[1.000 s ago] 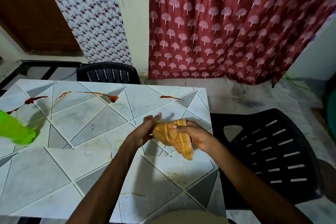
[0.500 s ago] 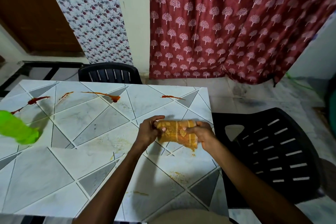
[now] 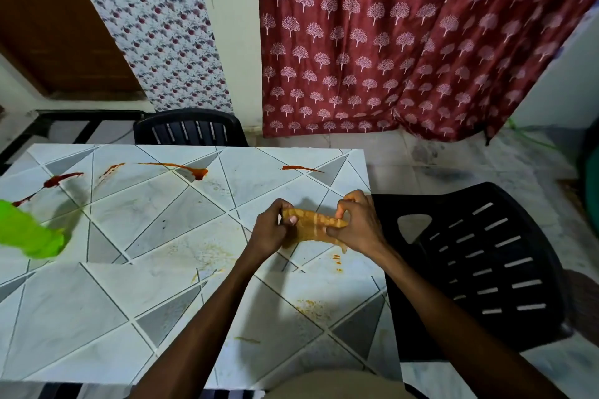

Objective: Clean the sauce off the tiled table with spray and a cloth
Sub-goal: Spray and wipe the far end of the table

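Orange-stained cloth (image 3: 316, 229) is now pulled wider than before, left hand (image 3: 269, 233) and right hand (image 3: 360, 230) pinching its ends.

both hands (image 3: 316, 228) grip a stained cloth (image 3: 312, 228) above the tiled table (image 3: 136, 207).

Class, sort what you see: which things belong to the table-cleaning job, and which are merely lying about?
Job: cloth, gripped by left hand and right hand; green spray bottle; sauce streaks; tiled table.
Lying about: black chair beside the table; second black chair behind it; red curtain.
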The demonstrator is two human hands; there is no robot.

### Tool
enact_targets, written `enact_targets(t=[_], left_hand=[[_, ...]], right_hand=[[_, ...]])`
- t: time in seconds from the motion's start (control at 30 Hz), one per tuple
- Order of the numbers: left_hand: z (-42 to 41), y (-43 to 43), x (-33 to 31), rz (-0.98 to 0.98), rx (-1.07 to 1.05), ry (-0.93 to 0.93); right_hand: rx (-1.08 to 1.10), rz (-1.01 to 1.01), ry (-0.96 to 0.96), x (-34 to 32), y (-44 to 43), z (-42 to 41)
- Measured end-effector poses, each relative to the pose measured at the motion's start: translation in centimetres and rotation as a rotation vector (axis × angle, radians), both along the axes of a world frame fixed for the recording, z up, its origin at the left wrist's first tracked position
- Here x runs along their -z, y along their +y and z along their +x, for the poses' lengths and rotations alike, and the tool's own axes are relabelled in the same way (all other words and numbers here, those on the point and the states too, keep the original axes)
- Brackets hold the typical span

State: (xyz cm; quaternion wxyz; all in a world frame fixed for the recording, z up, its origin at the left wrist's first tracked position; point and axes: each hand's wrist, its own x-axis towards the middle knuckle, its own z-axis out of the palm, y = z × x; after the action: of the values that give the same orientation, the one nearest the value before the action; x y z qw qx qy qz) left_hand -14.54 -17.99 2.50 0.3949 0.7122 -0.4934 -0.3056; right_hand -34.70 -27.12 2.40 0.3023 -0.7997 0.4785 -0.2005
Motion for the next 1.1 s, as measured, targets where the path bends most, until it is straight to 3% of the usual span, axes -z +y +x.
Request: enact_targets(t=[0.23, 0.37, 0.57, 0.77, 0.9, 1.0, 1.1], left_hand=[[-3.0, -1.2, -3.0, -0.072, -0.140, 0.553], [-5.5, -2.2, -2.9, -0.146, -0.277, 0.596], [-6.9, -2.7, -0.7, -0.057, -0.290, 0.387], [-7.2, -3.5, 0.1, 0.161, 0.028, 0.379], [-6.4, -6.6, 2.4, 0.219, -0.015, 0.334], [-4.6, -9.9, 5.1, 0.271, -0.050, 0.318], [-0.9, -13.4, 8.5, 0.300, -0.027, 0.027]], right_hand=[[-0.026, 0.980, -0.777, -2.4, -1.0, -3.6], [-0.002, 1.370, -1.069, -0.4, 1.3, -5.0], [0.187, 1.363, -0.899, 0.0, 1.7, -6.5], [0.315, 1.323, -0.710, 2.3, -3.0, -7.8], [0.378, 1.300, -0.632, 3.0, -6.4, -7.3], [0.393, 1.176, -0.661, 3.0, -9.5, -6.2], [0.385, 0.924, -0.639, 2.4, -13.2, -4.0]])
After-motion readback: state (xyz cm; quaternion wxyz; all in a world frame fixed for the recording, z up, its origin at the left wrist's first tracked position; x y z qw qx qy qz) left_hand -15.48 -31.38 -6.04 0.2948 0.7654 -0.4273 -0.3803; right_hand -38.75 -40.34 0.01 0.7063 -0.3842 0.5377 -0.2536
